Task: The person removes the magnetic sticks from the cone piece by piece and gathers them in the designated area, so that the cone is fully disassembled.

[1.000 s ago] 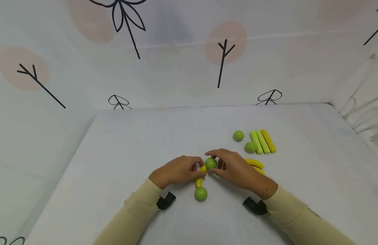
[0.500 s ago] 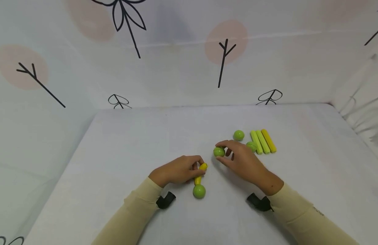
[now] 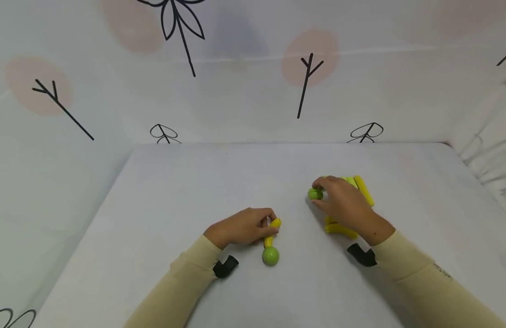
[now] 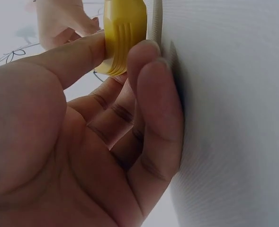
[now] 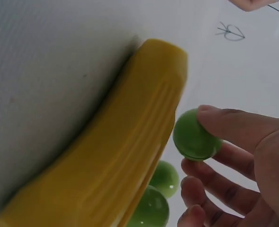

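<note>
My left hand (image 3: 245, 226) pinches a small yellow toy banana (image 3: 275, 223) between thumb and fingers, low over the white tabletop; the left wrist view shows the grooved end of the banana (image 4: 125, 35). Just below it on the table lies a smooth green ball (image 3: 271, 256). Farther right, my right hand (image 3: 347, 202) holds another green ball (image 3: 315, 194), marked with a fine groove. In the right wrist view that ball (image 5: 194, 135) sits between the thumb and fingertips. Two more green balls (image 5: 151, 208) appear beyond, mostly covered by the right hand in the head view.
Two yellow toy bananas (image 3: 341, 230) lie under the right wrist; one banana (image 5: 120, 137) looms large in the right wrist view. Behind the right hand, a yellow stick (image 3: 364, 190) lies alongside light green sticks (image 3: 352, 181), partly hidden. A patterned white cloth (image 3: 236, 100) rises behind the table.
My right hand has carried its green ball away from the left hand, to the right and farther back, now covering the other balls. The left hand stays on its banana.
</note>
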Motion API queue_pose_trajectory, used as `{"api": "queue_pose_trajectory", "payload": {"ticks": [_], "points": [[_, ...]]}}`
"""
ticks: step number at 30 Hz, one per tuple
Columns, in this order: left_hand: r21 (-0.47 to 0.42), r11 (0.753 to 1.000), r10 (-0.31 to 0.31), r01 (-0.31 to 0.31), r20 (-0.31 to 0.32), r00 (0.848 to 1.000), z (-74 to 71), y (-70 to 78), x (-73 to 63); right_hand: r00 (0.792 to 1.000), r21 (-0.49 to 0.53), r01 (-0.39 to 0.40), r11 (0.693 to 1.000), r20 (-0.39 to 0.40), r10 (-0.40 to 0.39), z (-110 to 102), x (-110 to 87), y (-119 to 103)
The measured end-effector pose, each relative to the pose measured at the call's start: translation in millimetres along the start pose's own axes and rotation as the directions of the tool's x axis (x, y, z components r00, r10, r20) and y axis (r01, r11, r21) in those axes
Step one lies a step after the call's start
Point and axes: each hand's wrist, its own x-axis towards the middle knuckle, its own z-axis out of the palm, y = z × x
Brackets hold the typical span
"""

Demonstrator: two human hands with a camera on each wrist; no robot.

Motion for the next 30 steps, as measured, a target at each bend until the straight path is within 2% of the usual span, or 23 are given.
{"api": "queue_pose_trajectory", "payload": {"ticks": [6,16,20,26,30], "points": [[-0.006,1.0,0.008,-0.008,0.002,1.0,0.0,0.9,1.5,1.0,-0.065,-0.012,0.998,0.02,0.013,2,1.7,5],[-0.006,1.0,-0.002,0.002,0.0,1.0,0.6,1.2,1.8,1.0,-0.087,-0.009,0.996,0.028,0.011,3,2.1,5],[0.001,1.0,-0.003,0.003,0.002,1.0,1.2,2.8,2.0,1.0,-0.09,0.011,0.996,-0.003,-0.012,2,-2.1,5],[0.052,0.998,-0.021,0.021,-0.001,1.0,1.0,4.6,1.4,0.994,0.003,0.059,0.998,-0.087,-0.058,3,-16.4,-8],[0.07,0.997,-0.03,0.03,0.001,1.0,0.6,5.6,1.1,0.991,0.07,0.098,0.993,-0.094,-0.091,8,-27.4,-21]]}}
